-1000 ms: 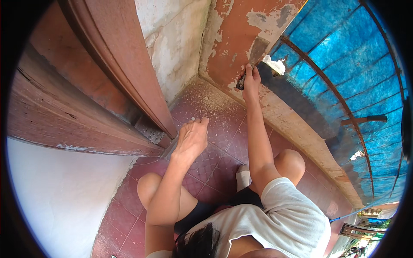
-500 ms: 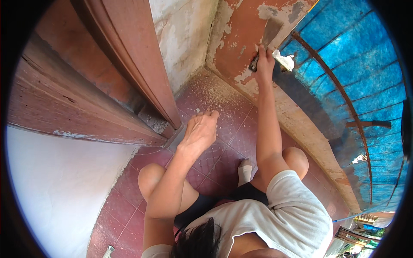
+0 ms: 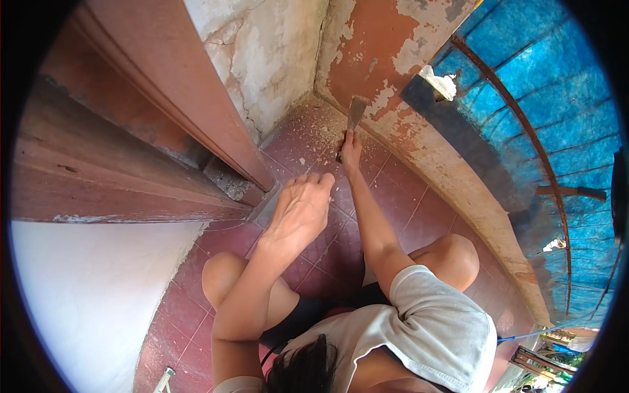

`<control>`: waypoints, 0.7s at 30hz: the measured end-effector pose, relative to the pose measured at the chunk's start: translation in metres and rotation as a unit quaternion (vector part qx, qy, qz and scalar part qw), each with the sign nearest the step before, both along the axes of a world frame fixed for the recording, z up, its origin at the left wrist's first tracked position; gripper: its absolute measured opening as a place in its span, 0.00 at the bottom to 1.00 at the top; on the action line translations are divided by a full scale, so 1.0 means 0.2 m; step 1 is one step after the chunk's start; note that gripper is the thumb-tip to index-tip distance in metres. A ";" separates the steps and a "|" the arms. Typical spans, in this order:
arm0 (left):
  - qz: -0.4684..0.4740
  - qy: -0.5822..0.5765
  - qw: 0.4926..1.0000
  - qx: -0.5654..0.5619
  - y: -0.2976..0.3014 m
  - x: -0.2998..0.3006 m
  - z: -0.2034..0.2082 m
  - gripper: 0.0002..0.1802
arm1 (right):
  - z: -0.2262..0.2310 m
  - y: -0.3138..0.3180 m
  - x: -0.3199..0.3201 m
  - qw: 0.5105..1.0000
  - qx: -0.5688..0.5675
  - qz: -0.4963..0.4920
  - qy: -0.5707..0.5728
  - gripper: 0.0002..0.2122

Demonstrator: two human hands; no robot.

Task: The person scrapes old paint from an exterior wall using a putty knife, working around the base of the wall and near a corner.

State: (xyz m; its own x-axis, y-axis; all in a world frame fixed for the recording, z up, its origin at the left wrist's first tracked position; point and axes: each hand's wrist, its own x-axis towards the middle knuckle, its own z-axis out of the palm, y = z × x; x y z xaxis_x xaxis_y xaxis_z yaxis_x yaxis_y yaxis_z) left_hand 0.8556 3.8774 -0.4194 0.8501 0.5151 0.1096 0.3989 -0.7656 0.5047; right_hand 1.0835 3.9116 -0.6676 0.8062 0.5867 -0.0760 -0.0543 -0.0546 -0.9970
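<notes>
In my right hand (image 3: 351, 152) is a scraper (image 3: 356, 112) with a flat metal blade and a dark handle. Its blade points away from me, at the low part of the peeling orange-red wall (image 3: 372, 49); whether it touches the wall I cannot tell. Pale patches show where paint is gone. My left hand (image 3: 301, 206) is closed, fingers curled down, above the floor near the wooden frame; its palm side is hidden, so anything inside cannot be seen. Paint flakes (image 3: 320, 134) lie scattered in the corner beyond both hands.
A reddish-brown wooden frame (image 3: 196, 85) rises on my left, beside a white wall (image 3: 98, 281). A cracked pale wall (image 3: 262, 59) meets the orange one at the corner. Blue sheeting (image 3: 524, 98) with rusty bars stands on the right. Red tiles (image 3: 419, 209) cover the floor.
My right hand has come down and left with the scraper, from high on the orange wall to near its foot. My left hand stays closed in nearly the same place.
</notes>
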 end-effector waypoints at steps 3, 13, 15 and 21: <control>0.000 -0.001 1.000 0.000 -0.02 -0.01 0.07 0.05 | -0.26 -0.10 0.02 0.998 -0.038 -0.035 0.035 0.17; 0.015 0.041 0.999 -0.013 -0.06 -0.09 0.14 0.06 | -0.17 -0.34 0.35 0.933 -0.270 0.023 -0.236 0.14; -0.008 0.020 1.000 -0.021 -0.06 -0.06 0.15 0.06 | -0.12 -0.41 0.47 0.906 -0.310 0.065 -0.280 0.15; -0.032 -0.013 0.999 -0.020 -0.03 0.01 0.13 0.06 | 0.33 -0.64 0.72 0.801 -0.267 0.369 -0.390 0.15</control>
